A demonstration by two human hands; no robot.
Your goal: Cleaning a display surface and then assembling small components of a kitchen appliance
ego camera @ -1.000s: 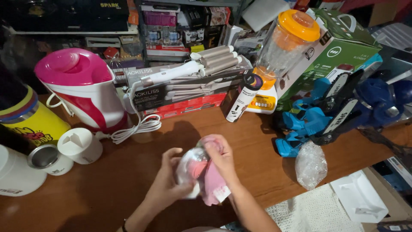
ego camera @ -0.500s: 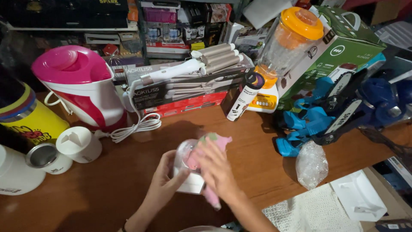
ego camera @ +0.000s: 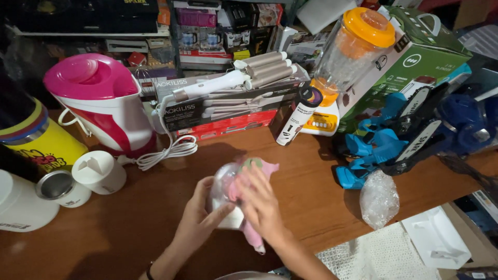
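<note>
A small pink soft toy (ego camera: 259, 171) in a clear plastic wrapper lies on the brown wooden table (ego camera: 129, 228), held between both hands. My left hand (ego camera: 199, 215) grips its left side from below, fingers curled on the wrapper. My right hand (ego camera: 262, 205) lies flat on top of it, covering most of its body. A pink end pokes out above the fingers and another below the right wrist.
A pink and white jug (ego camera: 101, 103) and white cups (ego camera: 98, 171) stand at the left. A boxed curling iron (ego camera: 228, 98), an orange-lidded blender (ego camera: 347, 57), a green box (ego camera: 415, 67) and blue tools (ego camera: 410, 135) line the back and right. A crumpled clear bag (ego camera: 379, 197) lies nearby.
The toy has been lowered from a raised hold onto the table. My right hand has shifted from its side to lying flat on top of it.
</note>
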